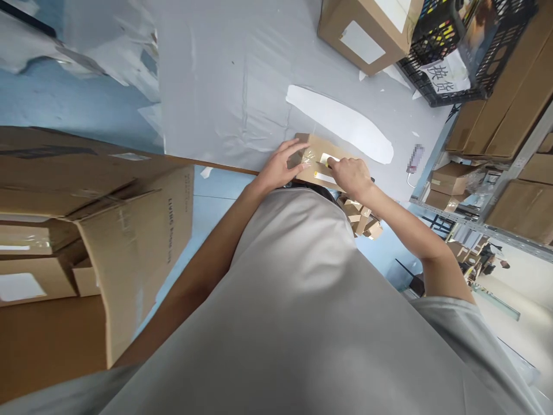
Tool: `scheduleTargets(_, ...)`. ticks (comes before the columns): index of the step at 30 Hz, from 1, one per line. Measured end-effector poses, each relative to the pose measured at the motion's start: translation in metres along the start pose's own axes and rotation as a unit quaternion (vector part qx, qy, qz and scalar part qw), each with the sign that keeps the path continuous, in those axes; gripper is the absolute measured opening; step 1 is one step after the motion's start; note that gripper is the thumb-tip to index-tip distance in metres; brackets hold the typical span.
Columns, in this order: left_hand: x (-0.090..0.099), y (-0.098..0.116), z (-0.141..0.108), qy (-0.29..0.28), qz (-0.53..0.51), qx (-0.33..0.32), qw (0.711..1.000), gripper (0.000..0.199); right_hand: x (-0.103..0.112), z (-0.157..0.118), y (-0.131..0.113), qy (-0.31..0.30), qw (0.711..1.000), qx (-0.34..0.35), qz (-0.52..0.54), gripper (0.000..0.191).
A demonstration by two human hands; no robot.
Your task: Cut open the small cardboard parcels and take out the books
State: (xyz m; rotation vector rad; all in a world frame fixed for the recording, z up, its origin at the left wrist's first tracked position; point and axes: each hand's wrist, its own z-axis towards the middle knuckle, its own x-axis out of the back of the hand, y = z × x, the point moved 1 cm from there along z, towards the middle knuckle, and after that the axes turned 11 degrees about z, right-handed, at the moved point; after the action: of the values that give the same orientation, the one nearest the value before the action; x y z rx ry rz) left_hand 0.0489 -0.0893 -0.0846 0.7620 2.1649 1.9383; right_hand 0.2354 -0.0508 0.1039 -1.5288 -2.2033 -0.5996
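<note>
A small brown cardboard box (314,144) lies at the table's near edge, close against my body. Clear tape and white-and-yellow labels show on its upper face. My left hand (280,164) rests on the box's left end, fingers stretched and thumb apart. Over the labels, my right hand (352,176) is closed in a fist, its front touching or just above the box. A small dark and yellow bit shows at its fingertips, too small to name. Just beyond the box lies a long white sheet (341,121) with rounded ends.
A larger carton (363,37) and a black plastic crate (458,95) stand at the back right. A big open carton (142,248) holding boxes is on the left. Several small boxes (360,218) sit below the table edge. Metal shelving (466,214) with cartons stands right.
</note>
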Motion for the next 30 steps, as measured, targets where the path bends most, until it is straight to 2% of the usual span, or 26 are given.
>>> scheduleTargets(5,-0.005,0.000,-0.002,0.018,0.006,0.017,1.000,0.075,-0.015,-0.006,0.022,-0.005,1.000,-0.016,0.024,0.047)
scheduleTargets(9,-0.009,0.000,-0.005,0.039,0.031,0.040,0.998,0.075,-0.035,-0.013,0.041,-0.002,0.999,-0.027,0.039,0.043)
scheduleTargets(14,-0.014,0.005,-0.010,0.064,0.047,0.073,0.994,0.081,-0.057,-0.020,0.058,0.006,0.997,0.000,0.075,0.043)
scheduleTargets(19,-0.023,0.009,-0.012,0.087,0.056,0.098,0.990,0.091,-0.057,-0.017,0.052,0.033,0.990,0.062,0.126,0.045)
scheduleTargets(26,-0.028,0.011,-0.013,0.099,0.070,0.103,0.987,0.096,-0.054,0.021,0.029,0.062,0.982,0.123,0.126,0.054)
scheduleTargets(30,-0.031,0.014,-0.013,0.110,0.073,0.106,0.986,0.092,-0.053,0.028,0.024,0.065,0.981,0.137,0.120,0.056)
